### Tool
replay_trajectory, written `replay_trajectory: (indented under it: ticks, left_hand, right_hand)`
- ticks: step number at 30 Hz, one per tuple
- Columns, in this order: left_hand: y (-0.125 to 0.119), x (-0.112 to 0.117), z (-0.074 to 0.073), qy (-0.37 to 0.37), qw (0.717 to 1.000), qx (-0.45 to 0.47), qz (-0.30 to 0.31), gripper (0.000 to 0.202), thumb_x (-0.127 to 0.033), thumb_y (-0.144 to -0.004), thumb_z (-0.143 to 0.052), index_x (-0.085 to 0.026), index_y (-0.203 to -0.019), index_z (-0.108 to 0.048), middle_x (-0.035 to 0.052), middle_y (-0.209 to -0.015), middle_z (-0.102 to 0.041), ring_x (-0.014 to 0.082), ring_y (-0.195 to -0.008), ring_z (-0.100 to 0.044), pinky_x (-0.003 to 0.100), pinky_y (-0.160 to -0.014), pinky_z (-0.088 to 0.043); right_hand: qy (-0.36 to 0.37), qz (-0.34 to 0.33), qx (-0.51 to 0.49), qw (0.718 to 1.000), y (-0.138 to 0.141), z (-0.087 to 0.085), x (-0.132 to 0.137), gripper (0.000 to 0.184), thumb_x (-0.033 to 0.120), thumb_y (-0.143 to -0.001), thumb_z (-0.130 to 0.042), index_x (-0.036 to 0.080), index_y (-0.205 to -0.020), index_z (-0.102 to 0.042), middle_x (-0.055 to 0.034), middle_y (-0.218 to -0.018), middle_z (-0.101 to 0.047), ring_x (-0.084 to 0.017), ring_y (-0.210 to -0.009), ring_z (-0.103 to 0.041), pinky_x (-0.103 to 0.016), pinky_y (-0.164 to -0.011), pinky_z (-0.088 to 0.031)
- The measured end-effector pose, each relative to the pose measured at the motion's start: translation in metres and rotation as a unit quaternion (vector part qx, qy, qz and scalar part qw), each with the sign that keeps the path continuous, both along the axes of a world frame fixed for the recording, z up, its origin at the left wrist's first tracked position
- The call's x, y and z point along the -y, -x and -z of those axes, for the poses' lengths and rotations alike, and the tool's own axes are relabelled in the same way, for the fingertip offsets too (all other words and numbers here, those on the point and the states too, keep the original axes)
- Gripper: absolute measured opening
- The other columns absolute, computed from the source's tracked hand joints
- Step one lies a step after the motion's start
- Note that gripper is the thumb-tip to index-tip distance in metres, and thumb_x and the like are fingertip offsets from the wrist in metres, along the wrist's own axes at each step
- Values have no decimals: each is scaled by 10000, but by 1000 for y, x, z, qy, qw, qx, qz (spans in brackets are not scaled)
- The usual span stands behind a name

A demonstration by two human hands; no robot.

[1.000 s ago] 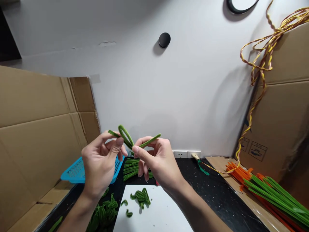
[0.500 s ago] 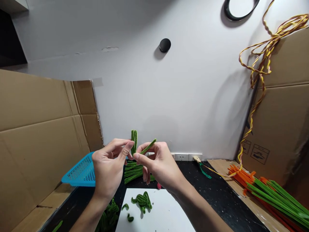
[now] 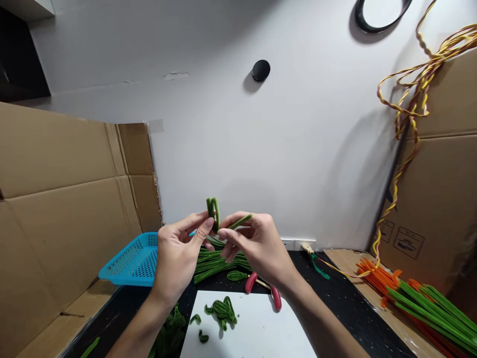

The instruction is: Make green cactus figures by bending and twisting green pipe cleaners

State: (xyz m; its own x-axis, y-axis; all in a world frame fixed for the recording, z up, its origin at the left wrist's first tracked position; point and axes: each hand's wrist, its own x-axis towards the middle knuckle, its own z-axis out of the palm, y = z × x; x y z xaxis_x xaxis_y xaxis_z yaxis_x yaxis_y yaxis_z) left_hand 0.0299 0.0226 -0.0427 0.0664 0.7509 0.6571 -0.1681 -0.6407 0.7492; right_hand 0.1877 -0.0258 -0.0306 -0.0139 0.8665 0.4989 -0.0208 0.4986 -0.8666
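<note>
Above the white board, my left hand (image 3: 182, 243) pinches a folded green pipe cleaner (image 3: 216, 206), its bent loops standing up past the thumb. Close beside it, my right hand (image 3: 257, 241) grips the same pipe cleaner near its free end, which sticks out to the upper right. On the white board (image 3: 261, 333) below lie several small bent green pipe cleaner pieces (image 3: 222, 311). Behind the hands is a bundle of straight green pipe cleaners (image 3: 208, 266), partly hidden. A leaf-shaped green piece (image 3: 236, 275) lies close to red-handled pliers (image 3: 276, 298), which the right forearm partly covers.
A blue perforated basket (image 3: 130, 263) stands at the left by a cardboard wall (image 3: 67, 219). More bent green pieces (image 3: 169, 330) lie left of the board. Orange and green stems (image 3: 421, 303) rest on cardboard at the right, below a twisted yellow cord (image 3: 395, 184).
The folded top of the pipe cleaner has opened into a visible loop. Both hands appear slightly further right as the view shifts. The red-handled pliers and leaf-shaped piece now show more.
</note>
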Motion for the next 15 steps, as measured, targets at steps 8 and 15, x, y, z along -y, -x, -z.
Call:
replay_trajectory:
  ticks: [8,15]
  left_hand:
    - [-1,1,-1,23,998,54,35,255,-385,-827,-903,-195,-994,-874,21,-803,-779,79,-517,-601,186,-491,-564]
    - [-2,5,-1,6,995,-16,98,216,-340,-907,-832,-226,-1086,-867,59,-983,-800,129,-700,-634,193,-523,-566]
  right_hand:
    - [-12,-19,-151,988,6,3,-7,299,390,-783,-920,155,-833,-744,-39,-686,-752,-164,-597,-738,-260,-534,-649]
    - [-67,136,-178,972,16,13,-9,298,341,-789,-905,155,-974,-765,-44,-773,-769,-149,-497,-672,-292,-446,-609]
